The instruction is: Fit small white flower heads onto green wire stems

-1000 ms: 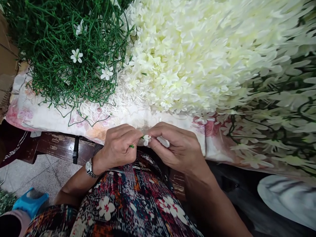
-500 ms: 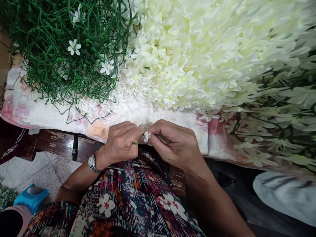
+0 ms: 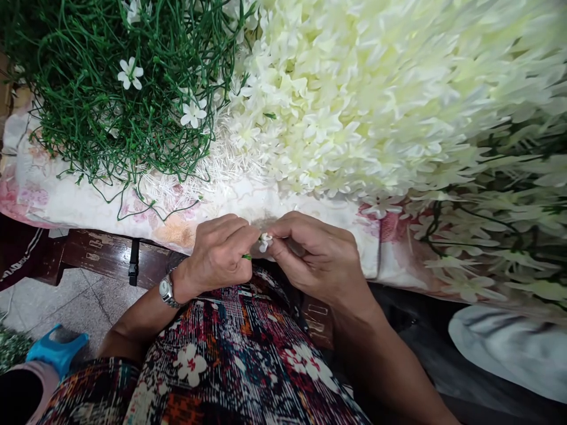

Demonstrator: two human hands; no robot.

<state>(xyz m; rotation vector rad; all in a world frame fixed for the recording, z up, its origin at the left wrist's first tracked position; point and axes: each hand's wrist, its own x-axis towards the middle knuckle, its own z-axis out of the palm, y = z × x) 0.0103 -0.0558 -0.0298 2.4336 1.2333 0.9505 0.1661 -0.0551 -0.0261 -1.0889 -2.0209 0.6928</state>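
Fingers of both hands met at the centre of the head view; the left hand (image 3: 217,257) was pressed shut around a thin green stem (image 3: 246,257), only a stub of which showed at its thumb, and the right hand (image 3: 316,260) pinched a small white blossom (image 3: 264,241) between thumb and forefinger, the two tips touching at the flower. Slippage looked the likeliest trouble: the stem was thin and mostly hidden in the fist, so a skewed push could have bent it or sent the blossom off sideways; a light pinch on so small a petal cup could also have let it drop into the lap, onto the patterned dress (image 3: 234,366) at 6 o'clock, where the white printed flowers would have hidden it; whether the blossom already sat on the stem could not be told. Beyond the hands, a floral cloth (image 3: 71,203) covered the work surface; on it a tangle of green stems (image 3: 110,100) lay at 11 o'clock, a heap of cream blossoms (image 3: 376,88) filled 12 to 2 o'clock, and loose white pins (image 3: 221,159) lay between them, near enough for a sleeve or elbow to scatter; finished sprays (image 3: 496,236) trailed at 3 o'clock. Below the cloth a dark wooden edge (image 3: 101,262) showed at 9 o'clock; grey floor tiles (image 3: 66,310) and a blue shoe (image 3: 55,351) sat at 8 o'clock.
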